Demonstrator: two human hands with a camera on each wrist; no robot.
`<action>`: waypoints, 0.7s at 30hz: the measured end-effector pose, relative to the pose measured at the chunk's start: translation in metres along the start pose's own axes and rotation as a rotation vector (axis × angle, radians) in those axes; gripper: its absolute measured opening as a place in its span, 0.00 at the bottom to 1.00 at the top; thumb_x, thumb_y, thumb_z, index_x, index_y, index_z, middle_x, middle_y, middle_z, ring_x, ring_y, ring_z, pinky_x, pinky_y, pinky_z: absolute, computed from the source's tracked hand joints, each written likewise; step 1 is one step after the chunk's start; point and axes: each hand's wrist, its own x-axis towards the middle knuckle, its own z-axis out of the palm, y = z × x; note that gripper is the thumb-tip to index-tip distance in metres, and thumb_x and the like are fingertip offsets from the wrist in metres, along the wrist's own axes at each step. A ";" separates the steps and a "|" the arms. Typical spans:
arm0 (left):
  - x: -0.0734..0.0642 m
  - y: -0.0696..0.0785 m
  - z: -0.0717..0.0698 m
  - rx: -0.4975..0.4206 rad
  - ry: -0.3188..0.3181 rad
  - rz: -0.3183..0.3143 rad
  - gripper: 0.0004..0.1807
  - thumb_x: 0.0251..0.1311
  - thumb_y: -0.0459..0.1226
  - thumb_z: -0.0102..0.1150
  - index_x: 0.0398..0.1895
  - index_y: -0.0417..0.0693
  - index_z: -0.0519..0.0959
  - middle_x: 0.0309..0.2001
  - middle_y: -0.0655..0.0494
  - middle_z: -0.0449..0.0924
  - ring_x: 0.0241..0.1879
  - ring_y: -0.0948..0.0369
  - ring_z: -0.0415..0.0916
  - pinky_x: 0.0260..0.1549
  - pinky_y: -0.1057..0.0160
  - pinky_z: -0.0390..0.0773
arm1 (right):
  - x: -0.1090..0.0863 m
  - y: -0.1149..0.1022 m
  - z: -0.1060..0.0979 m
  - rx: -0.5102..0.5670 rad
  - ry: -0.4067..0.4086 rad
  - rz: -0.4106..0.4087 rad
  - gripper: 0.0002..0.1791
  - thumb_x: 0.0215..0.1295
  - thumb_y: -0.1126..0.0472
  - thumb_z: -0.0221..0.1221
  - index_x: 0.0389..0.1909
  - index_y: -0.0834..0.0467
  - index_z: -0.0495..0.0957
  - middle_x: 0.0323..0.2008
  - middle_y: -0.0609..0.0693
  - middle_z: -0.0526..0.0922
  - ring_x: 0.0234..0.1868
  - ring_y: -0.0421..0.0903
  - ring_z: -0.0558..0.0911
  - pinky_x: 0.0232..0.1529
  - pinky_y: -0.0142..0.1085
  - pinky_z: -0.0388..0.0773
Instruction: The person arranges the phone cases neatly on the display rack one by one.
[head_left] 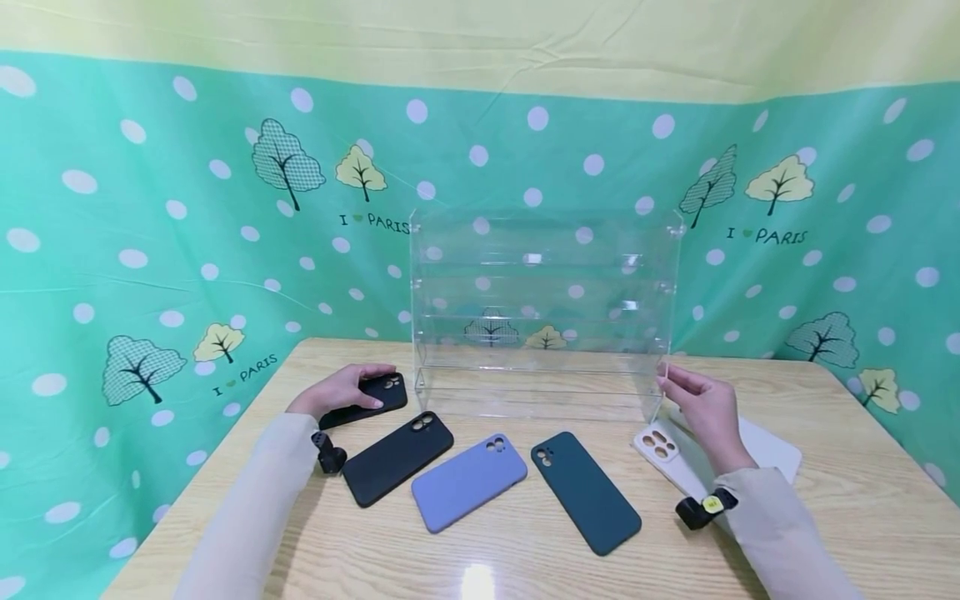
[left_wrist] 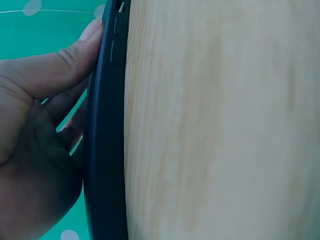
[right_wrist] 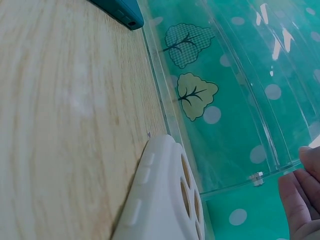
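Observation:
My left hand [head_left: 343,392] lies over a black phone case [head_left: 393,390] at the table's far left, thumb on the near edge and fingers toward the far one. In the left wrist view the thumb presses the side of this black case [left_wrist: 107,125], with the other fingers partly hidden behind it. On the right, my right hand [head_left: 708,415] pinches the side panel of a clear acrylic display stand [head_left: 540,392] between thumb and fingers. Tiers cross the upright stand, which carries no cases. Below the right wrist lies a white phone case [head_left: 678,467] with large camera holes, partly covered by the arm.
In front of the stand lie a second black case [head_left: 397,460], a lavender case [head_left: 470,483] and a dark teal case [head_left: 587,493]. Another white case [head_left: 772,450] sits beyond the right wrist. A polka-dot cloth [head_left: 525,142] hangs behind the wooden table [head_left: 360,558].

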 end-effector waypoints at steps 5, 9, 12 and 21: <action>0.000 0.004 0.001 0.028 0.008 0.009 0.40 0.53 0.29 0.65 0.69 0.36 0.58 0.68 0.38 0.59 0.67 0.41 0.53 0.64 0.42 0.59 | 0.000 0.000 -0.001 -0.003 0.000 0.007 0.31 0.58 0.41 0.61 0.58 0.56 0.75 0.47 0.43 0.83 0.33 0.20 0.76 0.33 0.21 0.76; 0.000 0.006 0.001 0.086 0.019 0.038 0.41 0.51 0.29 0.66 0.69 0.39 0.59 0.68 0.39 0.60 0.67 0.39 0.54 0.62 0.41 0.60 | 0.000 0.000 0.000 -0.005 0.000 0.013 0.31 0.58 0.41 0.61 0.58 0.56 0.75 0.48 0.45 0.82 0.33 0.21 0.76 0.33 0.21 0.76; 0.000 0.006 0.001 0.123 0.038 0.052 0.40 0.50 0.30 0.68 0.68 0.41 0.62 0.67 0.40 0.61 0.65 0.37 0.55 0.60 0.40 0.63 | 0.000 0.000 0.000 -0.007 -0.001 0.014 0.31 0.58 0.41 0.61 0.58 0.56 0.75 0.49 0.47 0.82 0.34 0.21 0.76 0.33 0.21 0.76; 0.003 0.016 -0.010 0.273 0.133 0.062 0.29 0.54 0.31 0.65 0.62 0.40 0.71 0.60 0.42 0.72 0.58 0.44 0.69 0.57 0.43 0.69 | 0.000 -0.001 0.000 -0.023 -0.006 0.025 0.32 0.58 0.40 0.60 0.58 0.55 0.75 0.54 0.53 0.79 0.34 0.20 0.75 0.34 0.22 0.77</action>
